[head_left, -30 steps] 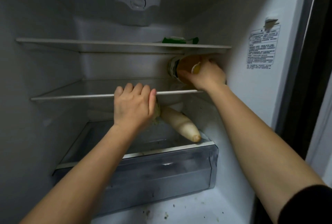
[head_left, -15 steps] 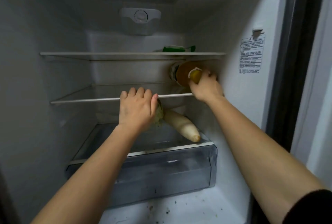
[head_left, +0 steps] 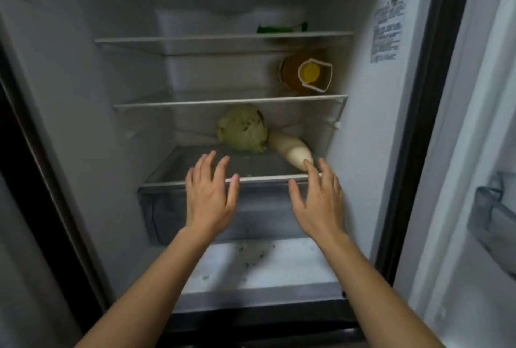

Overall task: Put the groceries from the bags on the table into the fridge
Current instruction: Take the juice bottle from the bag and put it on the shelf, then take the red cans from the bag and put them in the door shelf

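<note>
Our two bare forearms reach up from the bottom edge toward the open fridge [head_left: 83,96]. Our left hand [head_left: 209,197] hangs in front of the clear drawer [head_left: 167,208], fingers spread and loose, gripping nothing. Our right hand [head_left: 318,202] hangs beside it, likewise splayed and empty, its fingertips just in front of the tip of the white radish [head_left: 290,149]; we cannot tell whether they touch it. Below the drawer the fridge floor [head_left: 251,272] carries dark crumbs.

Past our hands, on the cover above the drawer, the radish lies slanted with its tip toward us, and a pale green cabbage [head_left: 241,131] sits against its left side. One shelf higher, at the right end, a bottle of amber liquid [head_left: 305,72] lies on its side, yellow cap facing us. On the top shelf, far back, lies a green packet [head_left: 282,27], blurred. At the far right edge we see a door bin [head_left: 494,222].
</note>
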The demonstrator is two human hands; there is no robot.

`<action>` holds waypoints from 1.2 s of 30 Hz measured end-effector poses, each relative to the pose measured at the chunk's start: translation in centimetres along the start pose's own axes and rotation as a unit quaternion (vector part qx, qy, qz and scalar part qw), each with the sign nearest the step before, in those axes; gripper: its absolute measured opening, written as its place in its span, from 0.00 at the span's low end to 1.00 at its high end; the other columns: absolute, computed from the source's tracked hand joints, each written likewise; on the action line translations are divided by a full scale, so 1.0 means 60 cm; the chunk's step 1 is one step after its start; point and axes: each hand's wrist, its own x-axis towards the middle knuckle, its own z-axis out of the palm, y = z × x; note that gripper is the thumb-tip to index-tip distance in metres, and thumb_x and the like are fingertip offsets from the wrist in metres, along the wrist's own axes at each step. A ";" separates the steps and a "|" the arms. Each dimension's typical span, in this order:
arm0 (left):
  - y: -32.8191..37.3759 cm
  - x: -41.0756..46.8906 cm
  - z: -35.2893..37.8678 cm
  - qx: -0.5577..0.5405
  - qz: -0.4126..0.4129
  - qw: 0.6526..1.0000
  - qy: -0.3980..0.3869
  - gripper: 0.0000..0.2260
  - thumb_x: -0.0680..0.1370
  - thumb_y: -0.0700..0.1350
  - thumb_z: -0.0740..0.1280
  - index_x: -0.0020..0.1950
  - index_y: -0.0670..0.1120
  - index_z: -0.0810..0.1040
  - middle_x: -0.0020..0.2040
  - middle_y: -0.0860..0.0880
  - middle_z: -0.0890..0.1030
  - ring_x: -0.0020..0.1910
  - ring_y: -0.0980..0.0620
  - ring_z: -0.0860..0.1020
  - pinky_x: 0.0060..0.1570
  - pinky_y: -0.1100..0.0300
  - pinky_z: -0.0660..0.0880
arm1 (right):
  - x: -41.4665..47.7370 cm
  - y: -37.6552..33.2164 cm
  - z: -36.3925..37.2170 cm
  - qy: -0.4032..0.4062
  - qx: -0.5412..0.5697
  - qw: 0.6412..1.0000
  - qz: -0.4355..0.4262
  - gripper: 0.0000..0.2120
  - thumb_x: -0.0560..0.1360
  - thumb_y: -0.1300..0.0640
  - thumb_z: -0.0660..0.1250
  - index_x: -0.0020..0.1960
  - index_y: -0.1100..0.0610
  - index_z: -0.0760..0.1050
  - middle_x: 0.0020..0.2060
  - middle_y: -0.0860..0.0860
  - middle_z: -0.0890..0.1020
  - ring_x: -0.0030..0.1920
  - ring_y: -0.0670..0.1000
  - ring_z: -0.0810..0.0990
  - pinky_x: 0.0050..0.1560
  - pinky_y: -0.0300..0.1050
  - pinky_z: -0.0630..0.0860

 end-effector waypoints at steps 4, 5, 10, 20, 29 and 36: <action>-0.023 -0.134 -0.016 0.057 -0.010 0.997 -0.051 0.23 0.81 0.55 0.56 0.70 0.42 0.73 0.73 0.38 0.68 0.71 0.38 0.67 0.67 0.38 0.66 | -0.078 0.004 0.035 -0.064 0.021 0.998 0.003 0.30 0.81 0.43 0.61 0.78 0.54 0.61 0.78 0.60 0.59 0.76 0.62 0.61 0.73 0.61 0.63; -0.032 -0.167 -0.022 0.075 -0.014 0.995 -0.064 0.24 0.81 0.55 0.56 0.71 0.42 0.73 0.74 0.37 0.68 0.71 0.37 0.67 0.67 0.37 0.67 | -0.098 0.002 0.044 -0.086 0.027 0.996 -0.002 0.31 0.81 0.43 0.61 0.79 0.53 0.59 0.79 0.59 0.57 0.77 0.62 0.60 0.74 0.61 0.63; -0.073 -0.256 -0.081 0.168 -0.059 0.972 -0.153 0.27 0.81 0.58 0.54 0.74 0.44 0.69 0.76 0.37 0.65 0.74 0.36 0.64 0.69 0.34 0.63 | -0.183 -0.036 0.081 -0.161 0.048 0.985 -0.028 0.33 0.81 0.41 0.58 0.81 0.50 0.52 0.80 0.59 0.51 0.79 0.63 0.55 0.76 0.62 0.59; -0.078 -0.370 -0.313 0.197 -0.058 0.974 -0.092 0.25 0.82 0.56 0.57 0.74 0.44 0.70 0.76 0.40 0.66 0.75 0.40 0.64 0.69 0.36 0.63 | -0.284 -0.240 0.024 -0.174 0.133 0.971 -0.098 0.35 0.81 0.40 0.58 0.82 0.50 0.48 0.81 0.57 0.48 0.79 0.60 0.52 0.76 0.60 0.55; -0.148 -0.677 -0.665 0.284 -0.137 0.943 -0.107 0.25 0.82 0.57 0.55 0.75 0.46 0.70 0.77 0.41 0.65 0.76 0.41 0.63 0.72 0.37 0.59 | -0.574 -0.503 -0.082 -0.206 0.213 0.937 -0.187 0.36 0.79 0.46 0.65 0.81 0.53 0.53 0.80 0.60 0.54 0.77 0.63 0.58 0.75 0.62 0.59; -0.212 -0.943 -1.009 0.389 -0.305 0.862 -0.110 0.27 0.81 0.57 0.54 0.75 0.44 0.69 0.77 0.39 0.65 0.75 0.38 0.63 0.72 0.35 0.57 | -0.837 -0.776 -0.159 -0.296 0.280 0.864 -0.294 0.35 0.79 0.45 0.64 0.81 0.53 0.53 0.80 0.59 0.53 0.78 0.60 0.56 0.76 0.60 0.59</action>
